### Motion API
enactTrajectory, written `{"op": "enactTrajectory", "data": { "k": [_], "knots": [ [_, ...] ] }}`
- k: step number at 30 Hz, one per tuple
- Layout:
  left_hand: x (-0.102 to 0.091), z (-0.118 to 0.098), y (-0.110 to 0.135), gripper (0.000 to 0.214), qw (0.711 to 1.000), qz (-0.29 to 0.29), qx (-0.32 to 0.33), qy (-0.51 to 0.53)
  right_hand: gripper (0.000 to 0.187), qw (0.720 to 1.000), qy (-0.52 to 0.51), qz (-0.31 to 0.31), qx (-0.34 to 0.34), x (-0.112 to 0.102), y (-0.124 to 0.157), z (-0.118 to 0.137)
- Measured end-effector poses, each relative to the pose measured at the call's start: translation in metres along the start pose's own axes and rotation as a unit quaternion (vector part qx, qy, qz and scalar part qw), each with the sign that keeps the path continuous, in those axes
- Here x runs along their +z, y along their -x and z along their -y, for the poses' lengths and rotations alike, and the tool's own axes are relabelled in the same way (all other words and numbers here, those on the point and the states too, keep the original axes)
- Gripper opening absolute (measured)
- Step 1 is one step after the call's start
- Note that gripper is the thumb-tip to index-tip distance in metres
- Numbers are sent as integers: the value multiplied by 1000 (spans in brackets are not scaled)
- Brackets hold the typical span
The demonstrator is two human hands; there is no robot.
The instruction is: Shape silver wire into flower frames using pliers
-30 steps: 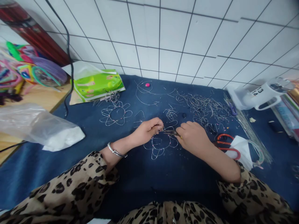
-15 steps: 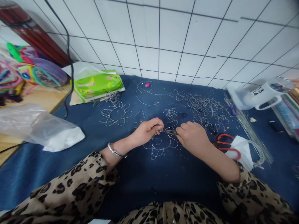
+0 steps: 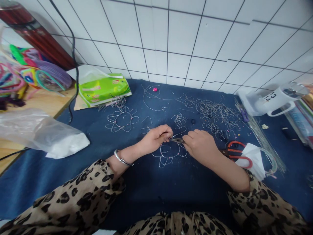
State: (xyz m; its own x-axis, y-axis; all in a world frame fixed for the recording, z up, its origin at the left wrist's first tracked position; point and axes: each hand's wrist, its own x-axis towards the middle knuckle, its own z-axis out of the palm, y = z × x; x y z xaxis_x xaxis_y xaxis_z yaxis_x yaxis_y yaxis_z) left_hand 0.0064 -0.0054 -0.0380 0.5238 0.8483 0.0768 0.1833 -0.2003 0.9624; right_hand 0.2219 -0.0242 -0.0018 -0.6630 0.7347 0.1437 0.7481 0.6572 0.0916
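A flower-shaped wire ring (image 3: 168, 157) with small pink beads lies under and between my hands on the blue cloth. My left hand (image 3: 158, 137) pinches its upper left part between thumb and fingers. In my closed right hand (image 3: 201, 145) is a pair of pliers (image 3: 177, 140), its jaws pointing left and reaching the wire at my left fingertips. What exactly the jaws grip is too small to tell. A second wire flower (image 3: 123, 120) lies flat to the upper left of my left hand.
Tangled wire scraps (image 3: 215, 112) spread at the back right. Orange-handled scissors (image 3: 236, 151) and a bundle of straight wires (image 3: 265, 140) lie right of my forearm. A green tissue pack (image 3: 105, 88), a plastic bag (image 3: 44, 133) and a white mug (image 3: 276, 101) stand around.
Both hands stay nearly in place. My right hand and the pliers have shifted slightly left, closer to my left fingertips. The whole view has moved a little.
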Motion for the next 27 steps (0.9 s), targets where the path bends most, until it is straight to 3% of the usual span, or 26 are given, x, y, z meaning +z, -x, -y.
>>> {"op": "enactTrajectory", "data": {
  "k": [13,19,23,27],
  "knots": [
    [-2,2,-1,13,1000,-8,16,-10,18,999,-25,-41,7,-5,-4,-18],
    [-3,0,-1,14,1000,4,18,-3,22,991,-77,-93,61,1,-5,-31],
    [-4,-1,-2,16,999,10,35,-10,21,993,-75,-53,72,8,-7,-32],
    [-6,-2,-1,16,998,20,55,-20,19,996,-78,-11,38,10,-7,-29]
  ]
}}
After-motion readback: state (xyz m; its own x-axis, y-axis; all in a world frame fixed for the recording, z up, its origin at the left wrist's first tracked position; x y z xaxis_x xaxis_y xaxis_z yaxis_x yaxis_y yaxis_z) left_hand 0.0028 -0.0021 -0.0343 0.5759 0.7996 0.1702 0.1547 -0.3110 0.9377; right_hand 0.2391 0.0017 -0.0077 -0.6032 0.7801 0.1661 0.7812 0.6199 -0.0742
